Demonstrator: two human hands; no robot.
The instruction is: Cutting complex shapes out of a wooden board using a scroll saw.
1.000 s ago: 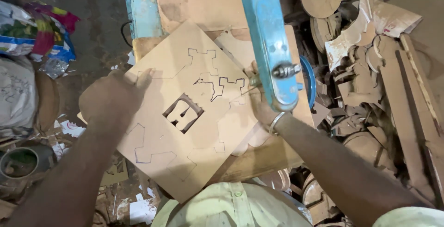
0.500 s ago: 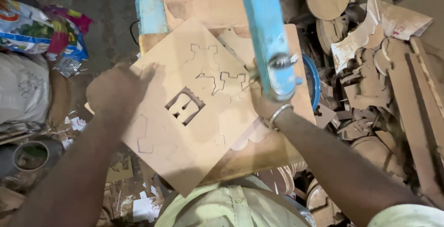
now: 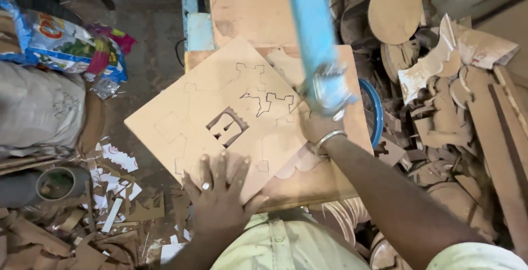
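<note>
Pressing our left hand (image 3: 220,193) flat, fingers spread, on the near corner of the thin board (image 3: 220,121) w/ traced shapes and a cutout (image 3: 226,126). It lies on the saw table (image 3: 308,185) under the blue saw arm (image 3: 313,39). Right hand (image 3: 319,127) is at its far edge, fingers hidden, can't tell the grip. Board looks light, stiff-ish, prob fragile near the cuts, so hold solid edges imo.

1. A single head-worn camera looks almost straight down onto the wooden board (image 3: 220,121), close above it.
2. The board fills the middle of the frame; the blue saw arm (image 3: 313,39) crosses just to its right, blurred and nearer the lens.
3. The wearer's own shirt (image 3: 286,245) sits at the bottom edge, below the board.
4. No second view overlaps this one.
</note>
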